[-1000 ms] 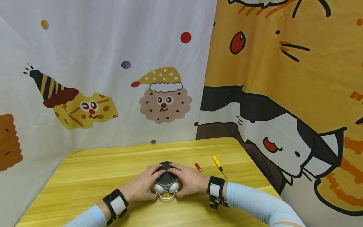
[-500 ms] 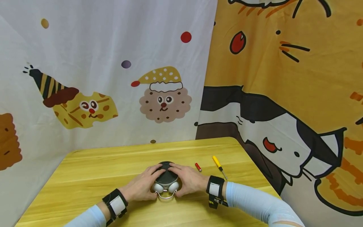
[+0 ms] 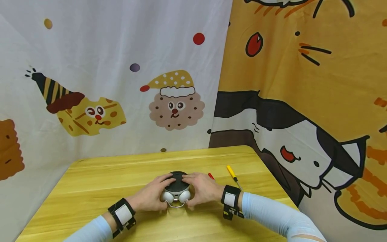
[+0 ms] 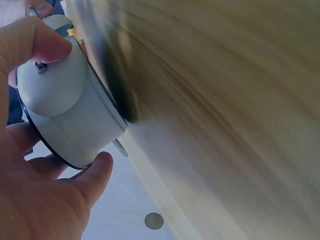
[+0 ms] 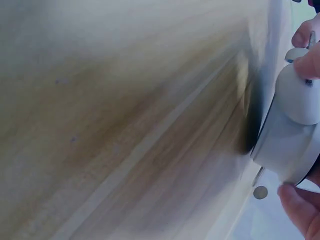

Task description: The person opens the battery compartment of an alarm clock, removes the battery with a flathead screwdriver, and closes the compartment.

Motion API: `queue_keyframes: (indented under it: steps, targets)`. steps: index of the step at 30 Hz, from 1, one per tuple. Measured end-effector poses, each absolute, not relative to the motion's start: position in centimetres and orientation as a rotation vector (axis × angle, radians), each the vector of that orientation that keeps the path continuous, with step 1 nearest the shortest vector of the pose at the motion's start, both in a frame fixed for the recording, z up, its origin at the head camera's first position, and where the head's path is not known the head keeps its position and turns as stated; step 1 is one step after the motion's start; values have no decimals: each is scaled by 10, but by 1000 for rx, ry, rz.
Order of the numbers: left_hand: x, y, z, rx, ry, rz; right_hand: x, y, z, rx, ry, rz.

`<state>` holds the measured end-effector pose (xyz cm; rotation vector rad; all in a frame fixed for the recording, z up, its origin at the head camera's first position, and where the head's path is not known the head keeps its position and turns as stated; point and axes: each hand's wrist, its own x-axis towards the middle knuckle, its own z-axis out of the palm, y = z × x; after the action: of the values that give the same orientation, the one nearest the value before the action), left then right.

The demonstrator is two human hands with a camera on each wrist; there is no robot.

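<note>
Head view: my left hand (image 3: 150,197) and right hand (image 3: 202,190) curl their fingers around the small round grey twin-bell alarm clock (image 3: 176,190), low centre of frame on the yellow wooden table (image 3: 90,188); a yellow-handled screwdriver (image 3: 233,176) lies right.

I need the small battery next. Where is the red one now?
In the head view, the red battery lies on the table, between the right hand and the yellow screwdriver.

Both forearms, sleeved in pale blue and strapped at the wrists, are stretched forward and angled inward. The left hand (image 3: 150,197) and right hand (image 3: 202,190) are brought close together, fingers curled, at 9 and 3 o'clock.
</note>
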<state>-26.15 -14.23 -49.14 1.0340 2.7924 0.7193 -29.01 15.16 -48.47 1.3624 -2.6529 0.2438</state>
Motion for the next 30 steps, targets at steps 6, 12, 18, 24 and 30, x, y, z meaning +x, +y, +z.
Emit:
queue_keyframes:
  steps: [6, 12, 18, 24, 30]
  targets:
    - [-264, -144, -490, 1037, 2748, 806, -293, 155, -484, 1363, -2655, 443]
    - [-264, -145, -488, 1044, 2699, 861, -294, 155, -484, 1372, -2631, 532]
    - [-263, -146, -480, 1018, 2626, 953, -296, 157, -480, 1380, -2636, 676]
    - [-264, -148, -474, 1030, 2557, 1021, -297, 158, -477, 1366, -2679, 851]
    - [-263, -148, -475, 1024, 2545, 1046, -299, 158, -475, 1349, -2718, 933]
